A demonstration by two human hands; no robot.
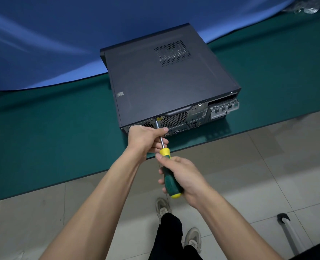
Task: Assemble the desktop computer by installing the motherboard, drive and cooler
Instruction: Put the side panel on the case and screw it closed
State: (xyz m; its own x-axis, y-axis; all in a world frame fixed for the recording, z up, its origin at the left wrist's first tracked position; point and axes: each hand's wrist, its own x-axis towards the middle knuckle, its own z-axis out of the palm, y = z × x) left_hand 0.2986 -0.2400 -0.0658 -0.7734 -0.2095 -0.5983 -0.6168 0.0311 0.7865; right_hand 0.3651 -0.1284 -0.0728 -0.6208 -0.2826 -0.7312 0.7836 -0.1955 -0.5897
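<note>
Gripping a screwdriver point(171, 177), both hands press its tip against the computer case point(166, 81).

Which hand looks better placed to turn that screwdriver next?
The right hand: it grips the screwdriver handle. The left hand only pinches the shaft, steadying the tip at the computer case rear.

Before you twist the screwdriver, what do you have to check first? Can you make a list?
1. Right hand grips the screwdriver handle: ok.
2. Left hand fingers steady the shaft: ok.
3. Tip sits at the top edge of the case back panel: ok.
4. Tip seated in a screw head: cannot tell, too small.
5. Case lies flat on the green mat: ok.
6. Side cover closed on top: ok.
</note>
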